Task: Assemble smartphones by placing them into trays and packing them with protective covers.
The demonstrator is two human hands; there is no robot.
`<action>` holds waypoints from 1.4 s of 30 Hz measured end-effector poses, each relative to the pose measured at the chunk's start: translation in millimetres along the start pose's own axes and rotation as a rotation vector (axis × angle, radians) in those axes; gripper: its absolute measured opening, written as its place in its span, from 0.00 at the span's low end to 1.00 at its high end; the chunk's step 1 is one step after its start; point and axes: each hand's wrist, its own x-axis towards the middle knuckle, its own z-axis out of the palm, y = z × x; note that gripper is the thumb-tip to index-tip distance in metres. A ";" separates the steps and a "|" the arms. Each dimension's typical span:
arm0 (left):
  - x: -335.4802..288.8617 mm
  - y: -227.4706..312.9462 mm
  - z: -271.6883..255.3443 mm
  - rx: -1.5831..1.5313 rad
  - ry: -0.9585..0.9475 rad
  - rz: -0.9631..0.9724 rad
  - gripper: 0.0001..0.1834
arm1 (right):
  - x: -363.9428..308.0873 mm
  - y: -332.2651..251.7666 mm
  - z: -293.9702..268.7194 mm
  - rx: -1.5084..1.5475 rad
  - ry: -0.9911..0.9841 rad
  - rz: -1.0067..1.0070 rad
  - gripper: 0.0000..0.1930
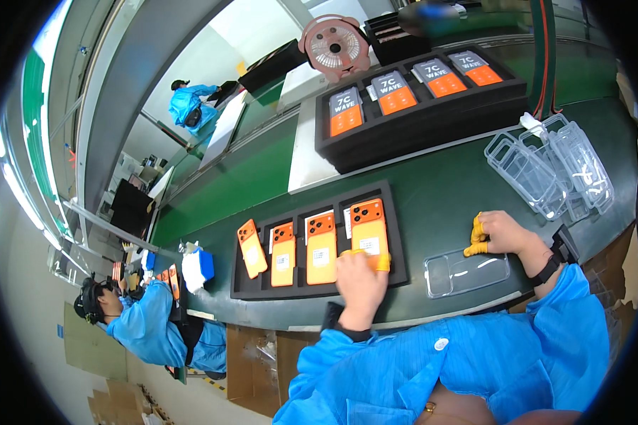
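My left hand (361, 280), with yellow finger covers, is closed around the lower end of an orange phone (369, 228), the rightmost in a black foam tray (397, 248). Three more orange phones sit in the slots to its left; the leftmost phone (252, 248) lies tilted. Each has a pale label on its back. My right hand (502, 234) also wears yellow finger covers. Its fingers are bent, with thumb and fingers apart, at the far edge of a clear plastic tray (468, 275) lying on the green table. I see nothing held between them.
Several clear plastic trays (553, 170) are piled at the right. Behind, a black foam block (432, 117) holds grey-and-orange packages. A pink fan (334, 48) stands at the back. A blue-and-white container (197, 266) is on the left. One co-worker (145, 322) sits left, another (191, 106) farther off.
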 end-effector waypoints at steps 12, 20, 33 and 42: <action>-3.9 -7.1 9.9 0.181 -0.243 -0.025 0.19 | -0.9 -0.4 0.4 0.032 -0.060 0.082 0.14; 28.0 -6.3 -9.9 -0.826 -0.274 -0.466 0.15 | -3.6 -11.6 -3.8 0.075 -0.138 0.124 0.12; 4.1 45.4 7.4 -1.059 -0.430 0.077 0.22 | 33.9 -74.5 17.0 1.236 0.488 0.543 0.19; -19.6 44.6 1.0 -0.293 -0.400 0.544 0.50 | -11.6 -73.6 -26.0 -0.245 0.277 -0.208 0.13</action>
